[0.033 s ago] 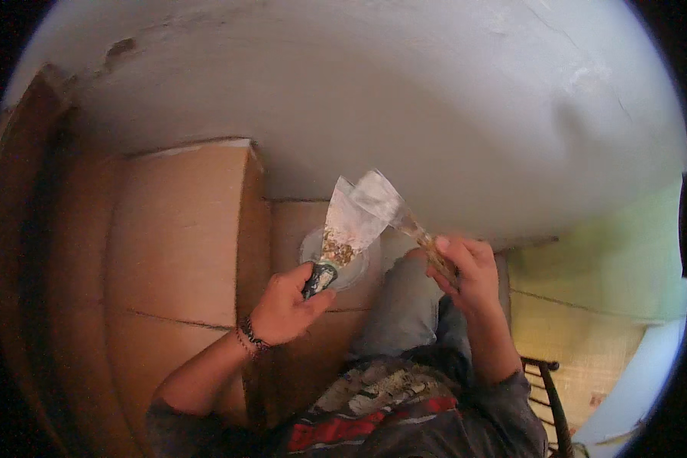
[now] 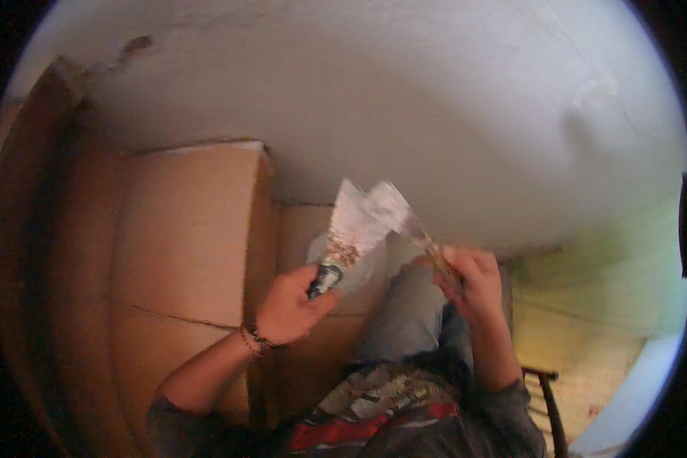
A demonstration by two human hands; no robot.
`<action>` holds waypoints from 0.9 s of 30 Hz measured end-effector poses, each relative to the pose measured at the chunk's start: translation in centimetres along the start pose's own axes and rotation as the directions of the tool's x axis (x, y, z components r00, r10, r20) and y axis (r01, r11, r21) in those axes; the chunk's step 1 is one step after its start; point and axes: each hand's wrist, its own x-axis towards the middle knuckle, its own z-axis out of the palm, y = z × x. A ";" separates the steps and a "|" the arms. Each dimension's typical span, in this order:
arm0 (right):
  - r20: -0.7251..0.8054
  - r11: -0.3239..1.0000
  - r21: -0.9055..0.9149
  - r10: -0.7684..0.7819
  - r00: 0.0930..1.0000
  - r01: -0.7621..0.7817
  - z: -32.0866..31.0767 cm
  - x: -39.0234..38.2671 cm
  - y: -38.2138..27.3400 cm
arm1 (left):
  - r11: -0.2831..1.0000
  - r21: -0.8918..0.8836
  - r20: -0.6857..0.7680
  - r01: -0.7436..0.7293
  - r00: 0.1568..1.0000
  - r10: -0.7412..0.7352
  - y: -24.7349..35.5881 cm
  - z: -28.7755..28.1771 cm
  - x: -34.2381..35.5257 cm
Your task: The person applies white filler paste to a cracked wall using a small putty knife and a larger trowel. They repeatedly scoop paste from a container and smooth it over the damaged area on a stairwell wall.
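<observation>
My left hand (image 2: 288, 307) is closed round the dark handle of a wide putty knife (image 2: 353, 221), whose pale blade has brown, crusty patches near the handle. In my right hand (image 2: 475, 281) is a second, slimmer putty knife (image 2: 393, 204) with a brownish handle, its blade slanting up to the left. The two blades overlap near their ends, the right one lying across the edge of the left one. Behind and below them sits a pale, round, see-through tub or lid (image 2: 370, 276), partly hidden by the left putty knife.
A large tan, box-like block (image 2: 187, 237) stands on the left. A grey-white wall (image 2: 404, 99) with a chipped spot (image 2: 136, 46) rises ahead. My jeans-clad leg (image 2: 404, 313) is below the hands. A dark metal rail (image 2: 551, 404) is at the lower right, beside a yellowish surface (image 2: 588, 336).
The scene has shifted slightly right and down in the view. My right putty knife's blade has slid slightly down against the left one. Both hands keep their hold.
</observation>
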 end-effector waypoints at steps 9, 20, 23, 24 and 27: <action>0.345 0.963 0.204 0.097 0.934 -0.176 -2.7 1.0 -1.0 | 0.800 -0.561 -0.529 -0.213 0.835 -0.148 0.0 -3.6 -2.8; 0.451 0.882 0.071 -0.445 0.774 0.466 12.1 4.0 -12.7 | 0.546 -0.692 -0.646 -0.472 0.743 -0.177 1.0 -3.5 -2.4; 0.413 0.047 -0.272 -0.896 0.161 0.961 15.3 7.6 -14.0 | 0.555 -0.689 -0.646 -0.467 0.742 -0.178 1.6 -3.2 -2.0; 0.435 -0.117 -0.347 -0.899 0.049 0.931 16.3 8.7 -14.4 | 0.557 -0.679 -0.657 -0.478 0.734 -0.170 1.6 -3.2 -1.9; 0.539 -0.521 -0.491 -0.811 -0.226 0.699 17.7 10.8 -15.4 | 0.548 -0.657 -0.684 -0.518 0.716 -0.143 1.6 -2.9 -1.4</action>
